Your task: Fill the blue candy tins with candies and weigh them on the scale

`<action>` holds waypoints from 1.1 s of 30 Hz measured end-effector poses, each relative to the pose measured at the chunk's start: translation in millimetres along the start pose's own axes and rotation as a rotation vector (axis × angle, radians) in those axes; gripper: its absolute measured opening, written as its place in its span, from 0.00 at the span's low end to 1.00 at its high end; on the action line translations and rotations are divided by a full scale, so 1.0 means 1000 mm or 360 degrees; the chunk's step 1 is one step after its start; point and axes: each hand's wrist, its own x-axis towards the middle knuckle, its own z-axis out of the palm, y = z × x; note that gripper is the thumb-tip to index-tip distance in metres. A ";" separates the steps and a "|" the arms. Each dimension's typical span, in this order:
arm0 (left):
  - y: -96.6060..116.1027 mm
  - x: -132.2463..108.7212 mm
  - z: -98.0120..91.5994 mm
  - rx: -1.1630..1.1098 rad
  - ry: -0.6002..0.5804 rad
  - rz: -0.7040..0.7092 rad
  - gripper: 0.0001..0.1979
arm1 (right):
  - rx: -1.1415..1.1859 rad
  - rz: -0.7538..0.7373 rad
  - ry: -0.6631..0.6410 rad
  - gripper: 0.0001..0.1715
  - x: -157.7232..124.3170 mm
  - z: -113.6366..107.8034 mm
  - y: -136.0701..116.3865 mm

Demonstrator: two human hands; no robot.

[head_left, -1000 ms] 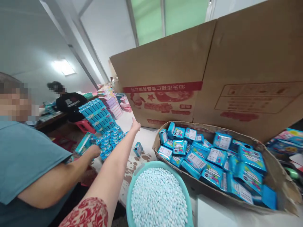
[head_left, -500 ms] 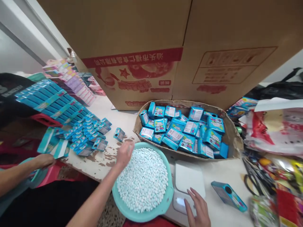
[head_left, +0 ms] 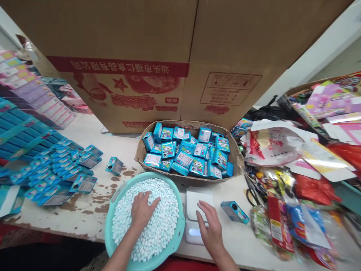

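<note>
My left hand rests on the small pale mint candies, fingers spread and touching them. They fill a round turquoise basin at the table's front edge. My right hand hovers open by the white scale, its fingertips over the right side. The scale's plate is bare and its display is lit. Just right of it, a small blue candy box lies on the table. Another blue box stands behind the basin to the left, its round hole showing.
A low cardboard tray of filled-looking blue boxes stands behind the basin, before a large brown carton. Blue boxes crowd the left. Scissors and loose candy packets lie at right.
My left hand has moved from the basin's far left rim down onto the candies. The view has swung right, and the co-worker's hand at the left is out of sight.
</note>
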 end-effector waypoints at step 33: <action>0.015 0.003 -0.007 -0.1461 0.0091 -0.0672 0.14 | -0.0236 0.1048 0.0096 0.48 0.012 -0.098 0.118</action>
